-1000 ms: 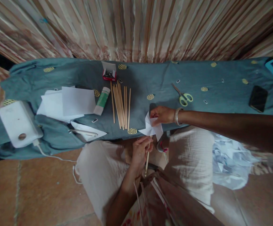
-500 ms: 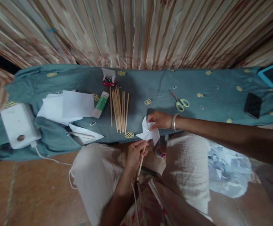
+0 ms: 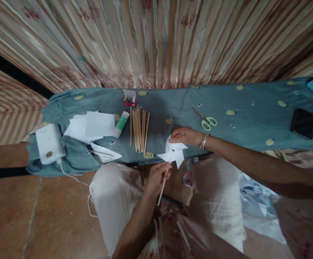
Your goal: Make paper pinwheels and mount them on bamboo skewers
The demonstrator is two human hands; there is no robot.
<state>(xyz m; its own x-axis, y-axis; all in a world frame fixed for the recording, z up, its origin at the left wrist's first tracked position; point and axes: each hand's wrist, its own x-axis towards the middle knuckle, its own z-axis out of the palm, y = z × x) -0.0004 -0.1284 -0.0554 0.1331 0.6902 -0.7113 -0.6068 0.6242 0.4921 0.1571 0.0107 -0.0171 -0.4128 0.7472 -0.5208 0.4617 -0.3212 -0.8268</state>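
The left hand grips a wooden stick below a white paper pinwheel, mid-frame; the right hand touches its top, though whether it pinches is unclear.

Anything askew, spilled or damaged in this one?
Mildly: the blue-green cloth is bunched up beside the white device at left instead of lying flat, and a white cable droops over the near edge. The paper pinwheel looks intact; no spill shows.
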